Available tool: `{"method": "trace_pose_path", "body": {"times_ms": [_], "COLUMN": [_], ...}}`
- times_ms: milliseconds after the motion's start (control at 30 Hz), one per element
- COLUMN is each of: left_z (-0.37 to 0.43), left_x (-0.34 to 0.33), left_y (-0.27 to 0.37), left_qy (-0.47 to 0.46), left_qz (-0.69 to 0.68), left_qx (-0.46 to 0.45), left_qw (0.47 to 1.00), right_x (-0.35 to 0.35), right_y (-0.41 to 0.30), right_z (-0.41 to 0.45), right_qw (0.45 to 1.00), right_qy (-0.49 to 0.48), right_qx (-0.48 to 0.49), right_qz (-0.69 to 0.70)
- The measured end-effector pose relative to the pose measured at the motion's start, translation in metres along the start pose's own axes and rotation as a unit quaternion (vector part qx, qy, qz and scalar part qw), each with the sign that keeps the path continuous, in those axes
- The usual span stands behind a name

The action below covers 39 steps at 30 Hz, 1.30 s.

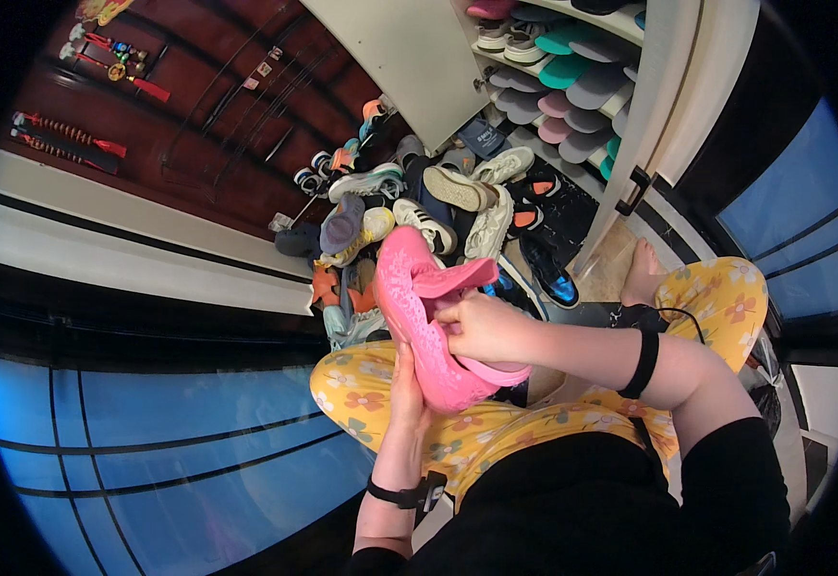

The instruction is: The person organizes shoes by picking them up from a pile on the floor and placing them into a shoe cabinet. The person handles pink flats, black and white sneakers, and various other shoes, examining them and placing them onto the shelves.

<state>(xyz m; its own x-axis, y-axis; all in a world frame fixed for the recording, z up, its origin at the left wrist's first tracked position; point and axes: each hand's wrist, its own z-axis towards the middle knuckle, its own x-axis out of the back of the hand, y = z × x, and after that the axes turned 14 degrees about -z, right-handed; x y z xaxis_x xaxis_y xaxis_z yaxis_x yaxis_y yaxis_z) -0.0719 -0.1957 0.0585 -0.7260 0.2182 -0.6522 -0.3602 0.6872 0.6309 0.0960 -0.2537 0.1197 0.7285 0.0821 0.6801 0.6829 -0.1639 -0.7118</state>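
A pink rubber shoe (408, 317) with an embossed pattern is held tilted above my lap. My left hand (408, 389) grips its lower side, the thumb along the outer wall and the other fingers mostly hidden behind it. At the shoe's opening, my right hand (487, 324) has curled fingers against the inner edge, their tips partly out of sight inside. A pink flap (462, 277) stands up beside the right knuckles. Yellow flowered trousers (361, 392) cover my folded legs under the shoe.
Many shoes lie heaped ahead, among them a black-striped white sneaker (426, 225), a cream sneaker (491, 223) and a shiny black shoe (548, 270). An open shoe cabinet (610, 104) holds slippers on its shelves; its door (419, 72) stands out behind the heap. A dark red door (195, 93) is at left.
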Motion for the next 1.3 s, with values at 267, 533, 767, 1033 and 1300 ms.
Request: {"method": "trace_pose_path", "body": {"times_ms": [267, 533, 767, 1033, 1300], "left_z": [-0.003, 0.0, -0.011, -0.004, -0.009], "left_x": [0.001, -0.018, -0.019, -0.017, -0.019], "left_y": [0.023, 0.047, 0.014, 0.043, 0.046], "left_qy": [-0.015, -0.006, 0.061, -0.047, 0.004], "left_qz": [-0.049, -0.034, -0.064, -0.038, 0.1], "left_qx": [0.005, 0.031, 0.048, 0.043, -0.073], "left_qw": [0.999, 0.999, 0.995, 0.997, 0.992], "right_x": [0.011, -0.005, -0.006, -0.006, -0.021], "right_y": [-0.01, -0.003, -0.029, -0.019, -0.011], "right_z": [-0.037, -0.053, -0.033, -0.043, -0.03], "right_qw": [0.995, 0.948, 0.957, 0.963, 0.983], "right_qy": [0.04, 0.147, 0.23, 0.159, 0.104], "right_qx": [0.067, 0.257, 0.16, 0.218, 0.151], "right_qz": [0.06, -0.114, -0.078, -0.024, -0.014]}}
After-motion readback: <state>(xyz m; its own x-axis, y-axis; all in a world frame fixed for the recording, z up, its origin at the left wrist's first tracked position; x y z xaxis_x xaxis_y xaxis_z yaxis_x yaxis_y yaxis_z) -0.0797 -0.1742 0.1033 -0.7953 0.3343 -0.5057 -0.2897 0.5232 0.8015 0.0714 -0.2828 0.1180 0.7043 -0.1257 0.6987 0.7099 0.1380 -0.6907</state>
